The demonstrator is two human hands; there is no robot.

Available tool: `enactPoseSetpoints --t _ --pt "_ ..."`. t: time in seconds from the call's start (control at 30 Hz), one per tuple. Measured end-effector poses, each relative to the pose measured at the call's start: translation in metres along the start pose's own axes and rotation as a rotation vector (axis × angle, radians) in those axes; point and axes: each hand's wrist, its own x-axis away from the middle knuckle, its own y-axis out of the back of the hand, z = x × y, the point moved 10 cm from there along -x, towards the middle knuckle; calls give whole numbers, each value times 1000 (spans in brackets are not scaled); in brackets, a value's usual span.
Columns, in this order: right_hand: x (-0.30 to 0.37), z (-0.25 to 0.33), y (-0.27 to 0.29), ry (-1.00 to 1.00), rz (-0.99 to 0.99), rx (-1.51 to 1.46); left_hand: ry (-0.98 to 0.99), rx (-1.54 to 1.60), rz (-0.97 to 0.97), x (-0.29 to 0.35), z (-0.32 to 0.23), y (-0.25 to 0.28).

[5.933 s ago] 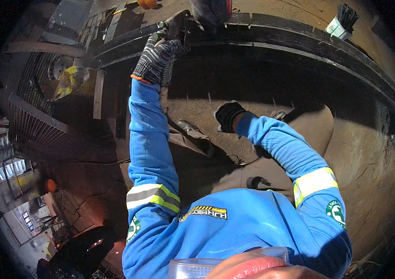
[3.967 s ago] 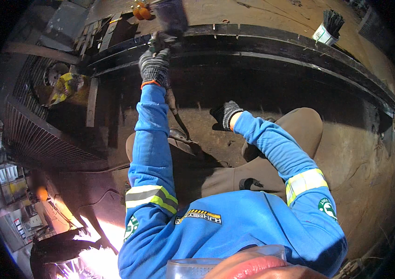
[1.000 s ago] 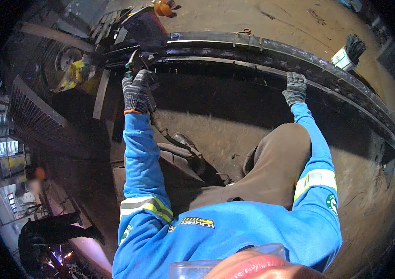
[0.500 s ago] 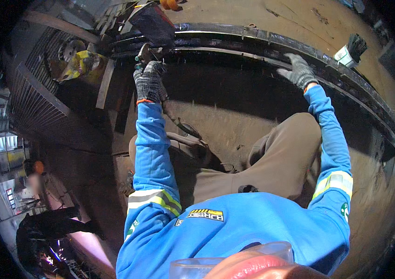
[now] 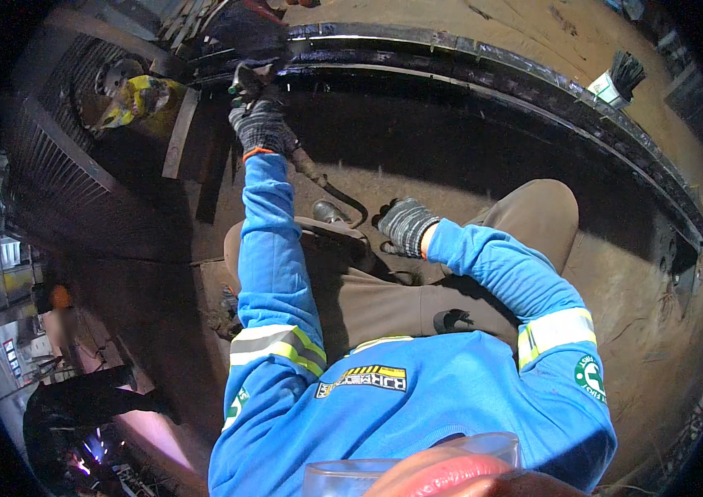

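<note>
Across the far side, long dark steel beam (image 5: pixel 533 87) curving from left to right, judged heavy and rigid, best steadied by its upper flange. At its far left end, left hand (image 5: pixel 262 124) in a knit glove, fingers curled shut on a tool handle (image 5: pixel 245 83) with a stiff hose (image 5: pixel 330 186) trailing near. Nearer, by the bent knee, gloved right hand (image 5: pixel 405 225) loosely curled, holding nothing visible.
</note>
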Motion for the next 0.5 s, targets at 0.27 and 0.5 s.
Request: enactPoseSetpoints --t 0.27,0.5 --pt "-12 -6 -33 12 -32 28 43 374 226 56 0 -58" --pt "0 -13 -43 -65 123 -314 -335 73 441 128 -66 -108"
